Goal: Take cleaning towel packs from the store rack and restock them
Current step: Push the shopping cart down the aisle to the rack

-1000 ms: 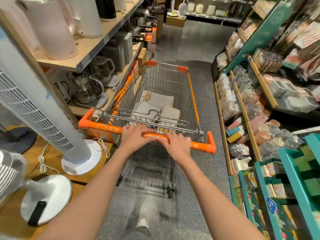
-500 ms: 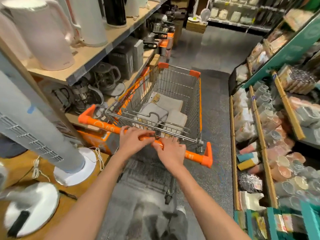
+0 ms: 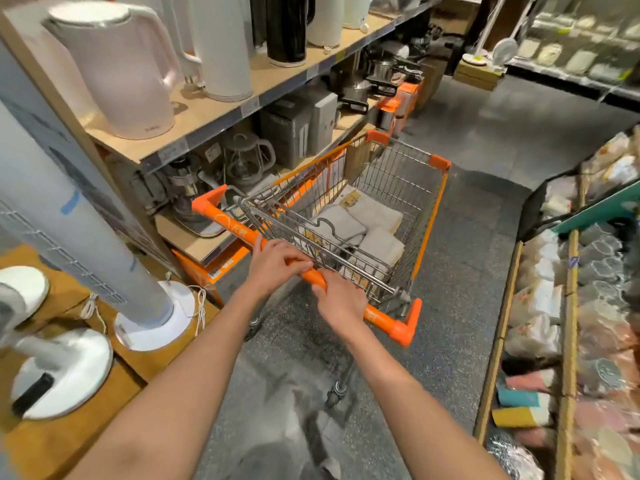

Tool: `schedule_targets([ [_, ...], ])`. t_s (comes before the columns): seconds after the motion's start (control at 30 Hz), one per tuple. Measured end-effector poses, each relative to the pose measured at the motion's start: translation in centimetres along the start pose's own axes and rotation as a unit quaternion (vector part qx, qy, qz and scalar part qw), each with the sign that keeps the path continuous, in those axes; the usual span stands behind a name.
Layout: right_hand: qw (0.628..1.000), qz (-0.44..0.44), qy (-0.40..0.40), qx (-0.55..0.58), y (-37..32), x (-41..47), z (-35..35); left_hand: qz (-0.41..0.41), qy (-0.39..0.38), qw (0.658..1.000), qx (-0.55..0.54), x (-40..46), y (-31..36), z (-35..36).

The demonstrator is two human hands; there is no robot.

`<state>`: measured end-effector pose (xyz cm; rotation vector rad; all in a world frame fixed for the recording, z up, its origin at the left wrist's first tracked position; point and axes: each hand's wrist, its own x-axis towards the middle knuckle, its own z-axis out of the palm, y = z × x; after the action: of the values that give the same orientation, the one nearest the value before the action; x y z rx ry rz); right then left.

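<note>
Both hands — left hand point(image 3: 277, 263), right hand point(image 3: 341, 301) — grip the cart handle point(image 3: 381, 318); towel packs point(image 3: 375, 216) inside.

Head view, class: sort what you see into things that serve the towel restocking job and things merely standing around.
Part of the job:
towel packs
trolley
left hand and right hand, both gripping the trolley handle

Just standing around:
kettle
tower fan
glass jug
sponges
</note>
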<state>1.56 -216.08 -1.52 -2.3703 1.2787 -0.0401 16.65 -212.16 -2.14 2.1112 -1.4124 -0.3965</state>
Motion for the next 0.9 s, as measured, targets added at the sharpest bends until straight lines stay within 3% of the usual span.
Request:
schedule_targets([
  [0.27,0.999,-0.031,0.005,-0.041,2.8,5.7,-2.7,-0.060,-0.006,0.996,-0.060,7.0,2.2,1.3],
  [0.57,0.988,-0.117,-0.091,0.046,6.2,13.2,-5.1,-0.076,0.010,0.994,-0.082,14.3,0.0,3.8],
  [0.77,0.981,-0.109,-0.089,0.136,8.6,16.6,-6.6,-0.080,-0.022,0.994,-0.071,18.1,1.3,3.4],
  [0.9,0.983,-0.135,-0.047,0.115,10.6,19.5,-8.7,-0.114,-0.049,0.990,-0.070,20.3,2.5,3.0],
])
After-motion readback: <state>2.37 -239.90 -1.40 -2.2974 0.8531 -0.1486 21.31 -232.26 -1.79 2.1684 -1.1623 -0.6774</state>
